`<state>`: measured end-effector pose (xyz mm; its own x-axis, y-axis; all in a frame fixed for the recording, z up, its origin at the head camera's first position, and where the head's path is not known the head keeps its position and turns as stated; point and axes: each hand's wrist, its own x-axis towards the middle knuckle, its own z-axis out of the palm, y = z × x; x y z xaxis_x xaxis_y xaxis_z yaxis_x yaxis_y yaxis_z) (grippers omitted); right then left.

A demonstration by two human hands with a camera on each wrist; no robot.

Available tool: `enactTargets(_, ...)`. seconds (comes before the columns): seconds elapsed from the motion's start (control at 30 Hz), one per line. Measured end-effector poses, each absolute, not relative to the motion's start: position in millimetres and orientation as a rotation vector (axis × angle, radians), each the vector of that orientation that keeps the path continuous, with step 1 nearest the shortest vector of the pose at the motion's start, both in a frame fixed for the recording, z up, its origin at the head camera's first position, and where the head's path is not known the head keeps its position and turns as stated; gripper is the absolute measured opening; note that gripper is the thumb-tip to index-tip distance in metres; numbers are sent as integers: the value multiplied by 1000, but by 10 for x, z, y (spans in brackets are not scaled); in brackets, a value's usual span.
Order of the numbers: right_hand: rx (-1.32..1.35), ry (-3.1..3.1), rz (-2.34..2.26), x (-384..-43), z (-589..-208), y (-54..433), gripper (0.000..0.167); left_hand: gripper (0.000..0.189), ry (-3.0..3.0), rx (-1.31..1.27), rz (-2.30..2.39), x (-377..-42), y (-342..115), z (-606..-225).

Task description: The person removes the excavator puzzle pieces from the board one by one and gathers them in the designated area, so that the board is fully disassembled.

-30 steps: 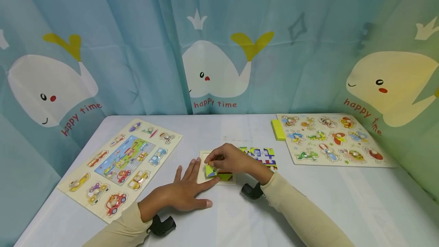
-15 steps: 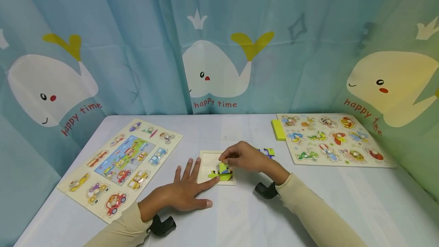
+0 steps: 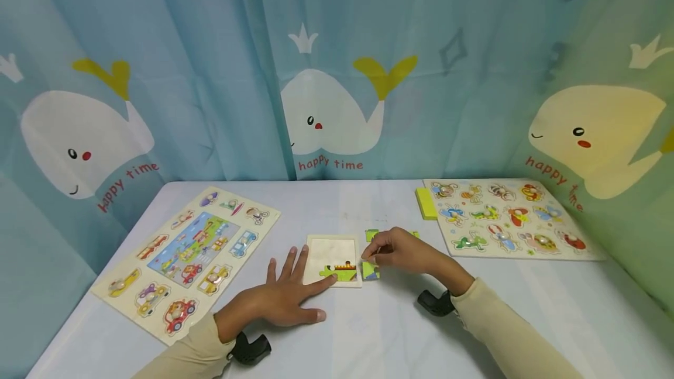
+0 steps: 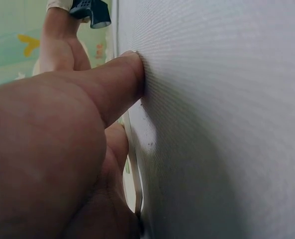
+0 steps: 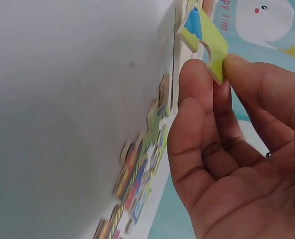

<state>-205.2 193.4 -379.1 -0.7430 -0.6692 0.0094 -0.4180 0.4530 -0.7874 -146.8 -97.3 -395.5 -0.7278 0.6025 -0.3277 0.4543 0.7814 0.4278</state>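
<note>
A small square wooden puzzle tray lies mid-table, with joined green pieces along its lower right. My left hand lies flat with spread fingers, its fingertips on the tray's left and lower edges. Just right of the tray, my right hand pinches a green and blue jigsaw piece between thumb and fingers, held above the table in the right wrist view. Several loose jigsaw pieces lie on the table, mostly hidden behind the right hand in the head view.
A peg puzzle board with vehicles lies at the left. At the back right is an insect peg board, with a yellow block against its left edge. A whale-print curtain hangs behind the table.
My right hand has moved right, from over the tray to beside it, carrying the green and blue jigsaw piece. The left hand has stayed on the tray. The head view has tilted slightly.
</note>
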Motion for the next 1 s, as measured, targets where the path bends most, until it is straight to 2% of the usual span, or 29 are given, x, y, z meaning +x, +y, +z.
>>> enactTargets(0.47,-818,2356,-1091,-2039,-3725,2004,11,66,2514,806,448,-1470,-971,-3951)
enactTargets(0.7,-861,2462,-996,-2052,-3721,2030,17,66,2516,796,448,-1439,-973,-3914)
enactTargets(1.0,-883,2483,-986,-2087,-3706,1936,12,69,2536,860,596,-1471,-936,-3929)
